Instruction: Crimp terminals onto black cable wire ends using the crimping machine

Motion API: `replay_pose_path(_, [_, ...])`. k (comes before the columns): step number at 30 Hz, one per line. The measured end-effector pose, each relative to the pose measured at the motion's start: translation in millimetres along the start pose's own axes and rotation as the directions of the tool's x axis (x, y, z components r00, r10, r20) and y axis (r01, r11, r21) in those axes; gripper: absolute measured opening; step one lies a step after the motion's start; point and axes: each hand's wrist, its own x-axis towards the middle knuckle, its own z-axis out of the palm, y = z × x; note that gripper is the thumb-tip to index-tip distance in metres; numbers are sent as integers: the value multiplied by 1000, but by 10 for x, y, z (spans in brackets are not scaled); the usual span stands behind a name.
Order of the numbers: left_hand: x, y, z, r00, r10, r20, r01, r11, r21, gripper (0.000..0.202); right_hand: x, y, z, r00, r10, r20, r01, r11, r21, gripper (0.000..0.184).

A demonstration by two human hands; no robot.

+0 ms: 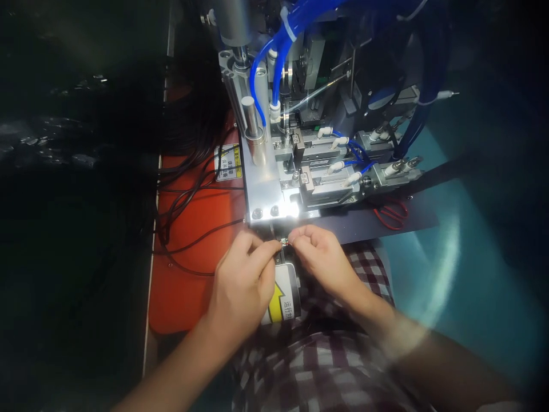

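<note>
My left hand [245, 279] and my right hand [321, 257] meet in front of the machine's bright metal plate [268, 191]. Between their pinched fingertips is a tiny shiny metal part [284, 242], too small to name. Both hands are closed on it, the left from one side and the right from the other. Just below the fingers lies a white cylinder [291, 294] with a yellow arrow and printed characters, partly hidden by my left hand.
Black cables [193, 189] run over the orange surface [193, 297] on the left. Pneumatic slides [326, 189] with blue tubes [278, 68] fill the machine behind my hands. A looped red item [391, 216] lies on its dark base. A warning label [228, 163] is beside the metal plate.
</note>
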Motion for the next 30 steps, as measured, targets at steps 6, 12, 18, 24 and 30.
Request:
replay_pose_path(6, [11, -29, -10, 998, 49, 45, -50, 999, 21, 25, 62, 50, -95, 988, 96, 122, -112, 984, 136, 28])
replay_pose_path(12, [23, -24, -18, 997, 45, 60, -47, 998, 36, 24, 30, 107, -221, 991, 23, 131, -39, 992, 119, 25])
replay_pose_path(18, [25, -31, -25, 994, 71, 79, -76, 995, 57, 25, 30, 136, -152, 983, -116, 143, 119, 993, -15, 23])
replay_pose_path(24, [13, -41, -17, 991, 89, 103, -101, 988, 115, 27, 30, 60, 0, 998, -57, 2, 57, 997, 46, 13])
replay_pose_path(30, [25, -10, -36, 979, 107, 172, -147, 959, 240, 28, 15, 26, 90, 994, 28, -102, -9, 985, 174, 16])
